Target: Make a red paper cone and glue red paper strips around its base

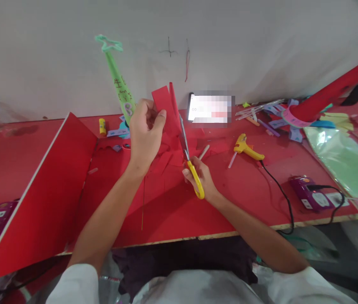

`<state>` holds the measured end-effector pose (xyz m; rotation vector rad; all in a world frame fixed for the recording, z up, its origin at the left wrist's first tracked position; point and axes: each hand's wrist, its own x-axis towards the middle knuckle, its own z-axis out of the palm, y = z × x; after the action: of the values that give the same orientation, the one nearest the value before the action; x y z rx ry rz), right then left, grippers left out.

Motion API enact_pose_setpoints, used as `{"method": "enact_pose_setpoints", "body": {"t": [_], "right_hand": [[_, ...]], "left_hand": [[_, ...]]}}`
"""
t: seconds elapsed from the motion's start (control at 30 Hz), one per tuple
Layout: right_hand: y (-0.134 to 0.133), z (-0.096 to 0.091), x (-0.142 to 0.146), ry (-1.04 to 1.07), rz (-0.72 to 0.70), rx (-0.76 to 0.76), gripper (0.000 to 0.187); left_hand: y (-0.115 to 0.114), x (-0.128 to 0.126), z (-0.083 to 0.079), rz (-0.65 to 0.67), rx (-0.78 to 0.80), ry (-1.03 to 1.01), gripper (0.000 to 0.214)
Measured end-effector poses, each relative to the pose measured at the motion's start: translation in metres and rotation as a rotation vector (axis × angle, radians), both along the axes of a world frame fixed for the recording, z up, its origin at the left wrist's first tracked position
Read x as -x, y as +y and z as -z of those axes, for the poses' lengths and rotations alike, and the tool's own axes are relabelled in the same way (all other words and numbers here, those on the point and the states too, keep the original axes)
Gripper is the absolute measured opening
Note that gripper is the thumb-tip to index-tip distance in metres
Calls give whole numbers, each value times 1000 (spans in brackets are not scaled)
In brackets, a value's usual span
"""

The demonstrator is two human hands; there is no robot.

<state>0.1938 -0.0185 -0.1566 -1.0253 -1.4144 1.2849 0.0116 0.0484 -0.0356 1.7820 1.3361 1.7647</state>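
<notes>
My left hand [145,133] is raised over the red table [166,211] and pinches a piece of red paper [166,107] by its left edge, holding it upright. My right hand [199,175] grips the yellow handles of a pair of scissors [189,154]. The scissor blades point up and away and meet the right side of the red paper. Red paper offcuts [166,158] lie on the table beneath both hands.
A large red sheet [42,198] leans up at the left. A green cone with a star [118,80] stands at the back, a yellow glue stick [102,126] beside it. A yellow glue gun [245,147] with black cord, a purple device [308,196], green film [346,160] and paper strips lie right.
</notes>
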Motion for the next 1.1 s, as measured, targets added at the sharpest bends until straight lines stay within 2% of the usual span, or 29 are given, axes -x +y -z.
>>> {"method": "enact_pose_setpoints", "body": {"t": [1.1], "right_hand": [[0, 2, -2, -48, 21, -24, 63]], "left_hand": [[0, 0, 3, 5, 6, 19, 46]]}}
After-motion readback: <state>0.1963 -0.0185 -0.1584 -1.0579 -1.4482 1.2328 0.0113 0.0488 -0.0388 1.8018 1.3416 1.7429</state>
